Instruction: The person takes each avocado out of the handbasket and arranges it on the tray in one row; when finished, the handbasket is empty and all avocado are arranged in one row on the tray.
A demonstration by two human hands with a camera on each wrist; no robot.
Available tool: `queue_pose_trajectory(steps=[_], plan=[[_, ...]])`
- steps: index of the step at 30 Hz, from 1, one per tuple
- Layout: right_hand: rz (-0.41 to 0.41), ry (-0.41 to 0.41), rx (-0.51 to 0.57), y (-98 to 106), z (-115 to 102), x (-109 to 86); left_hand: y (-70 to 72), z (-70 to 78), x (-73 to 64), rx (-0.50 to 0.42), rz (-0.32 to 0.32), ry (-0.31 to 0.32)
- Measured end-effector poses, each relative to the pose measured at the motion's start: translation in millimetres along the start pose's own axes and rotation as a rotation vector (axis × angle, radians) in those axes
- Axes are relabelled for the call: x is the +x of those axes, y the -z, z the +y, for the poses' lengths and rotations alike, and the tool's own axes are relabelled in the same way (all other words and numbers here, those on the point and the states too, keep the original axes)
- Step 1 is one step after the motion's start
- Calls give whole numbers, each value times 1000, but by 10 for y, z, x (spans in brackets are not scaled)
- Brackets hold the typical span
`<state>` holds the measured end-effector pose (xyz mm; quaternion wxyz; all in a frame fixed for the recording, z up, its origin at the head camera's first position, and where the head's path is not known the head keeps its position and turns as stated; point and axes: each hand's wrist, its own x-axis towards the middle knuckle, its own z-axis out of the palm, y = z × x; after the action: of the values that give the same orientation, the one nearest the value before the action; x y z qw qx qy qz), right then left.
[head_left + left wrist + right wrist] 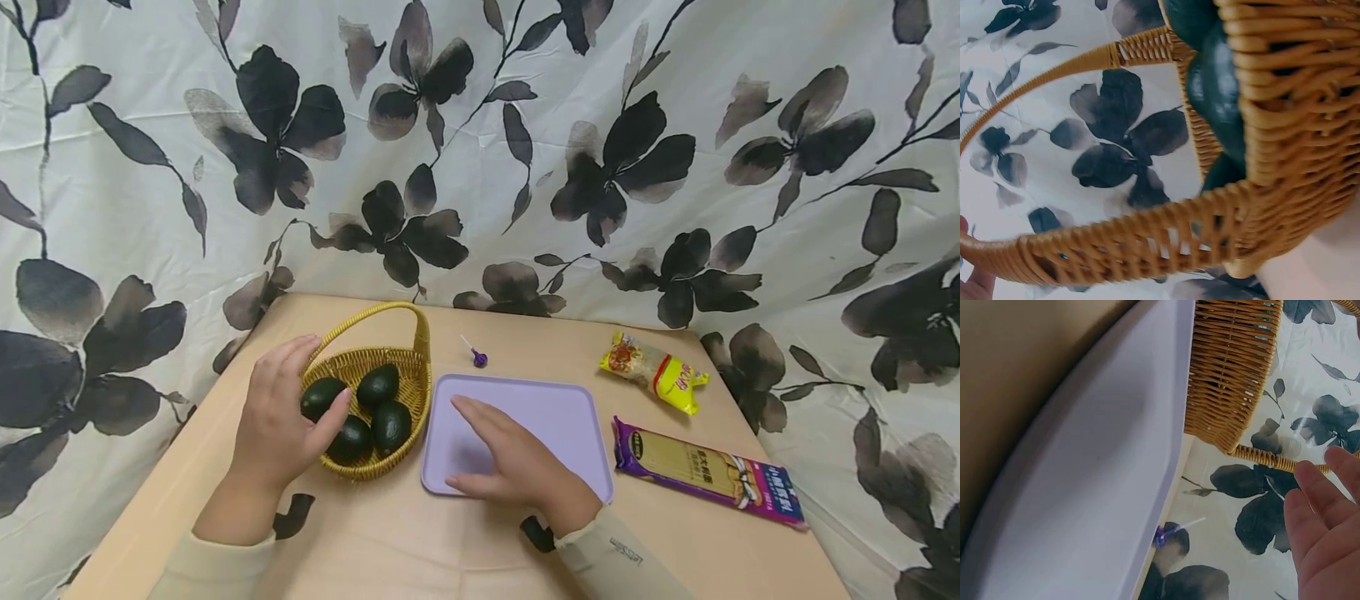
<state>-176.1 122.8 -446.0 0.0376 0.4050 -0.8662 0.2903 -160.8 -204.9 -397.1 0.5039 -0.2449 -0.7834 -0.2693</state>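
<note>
A yellow wicker basket [422,367] with a tall arched handle [367,312] stands left of centre, holding several dark green avocados [391,428]. My left hand [281,417] is at the basket's left side, fingers extended and thumb apart, overlapping the handle and an avocado in the head view. In the left wrist view, its fingertips [982,282] show beside the handle. My right hand [517,467] hovers over a lilac tray [540,396], fingers straight, thumb spread and nothing held. The right wrist view shows its fingers [1319,506] pointing toward the basket handle.
Behind the tray lies a purple lollipop [479,359] with a white stick. On the right are a yellow-and-clear food packet [652,371] and a long purple noodle packet [705,473]. A floral cloth [510,208] hangs behind the beige table [420,542].
</note>
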Motion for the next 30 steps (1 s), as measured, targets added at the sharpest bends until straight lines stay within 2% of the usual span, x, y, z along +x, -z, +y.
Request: queue_pose_trajectory(steps=[7, 11, 15, 19, 30], plan=[[13, -16, 47, -55, -16, 190, 48, -95, -169, 17, -50, 155], [3, -19, 49, -88, -30, 282, 90, -97, -259, 26, -111, 269], [-24, -74, 72, -115, -60, 406, 122, -93, -320, 32, -163, 363], [-37, -127, 133, -128, -96, 536, 131, -110, -368, 38, -164, 376], [-100, -170, 221, -231, -161, 795, 150, -140, -516, 49, -150, 375]])
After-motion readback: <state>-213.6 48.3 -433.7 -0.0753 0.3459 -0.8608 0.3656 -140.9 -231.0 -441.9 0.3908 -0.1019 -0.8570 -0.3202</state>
